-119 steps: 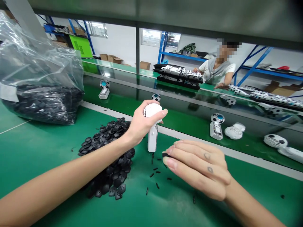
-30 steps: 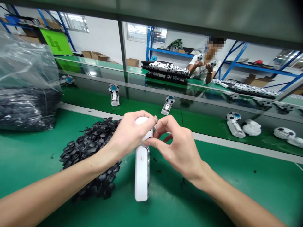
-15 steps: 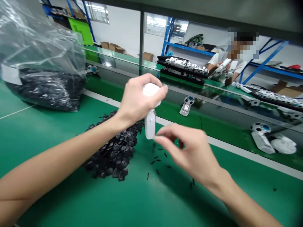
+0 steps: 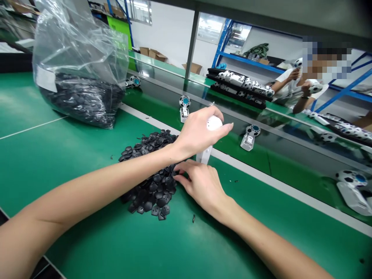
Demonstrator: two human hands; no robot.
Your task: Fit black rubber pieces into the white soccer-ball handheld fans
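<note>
My left hand (image 4: 197, 133) is wrapped round a white plastic device (image 4: 214, 123) with a round head and a straight handle, raised over the bench. Its handle points down, partly hidden behind my right hand (image 4: 203, 182). The right hand's fingers are bent, with thumb and forefinger a little apart at the right side of a pile of small black plastic pieces (image 4: 157, 190). Many of these pieces are flat and five-sided. Whether the fingertips touch a piece is hard to see.
A clear bag (image 4: 84, 99) of black pieces stands on the left of the green bench (image 4: 139, 248). Beyond the white strip, a belt carries white devices with football-patterned heads (image 4: 250, 137). A co-worker (image 4: 290, 87) holds similar devices across the line, near stacked black trays (image 4: 238, 95).
My right hand has gone from the lower end of the device's handle to the black pile. My left hand still holds the device. The view has turned, shifting the surroundings rightward.
</note>
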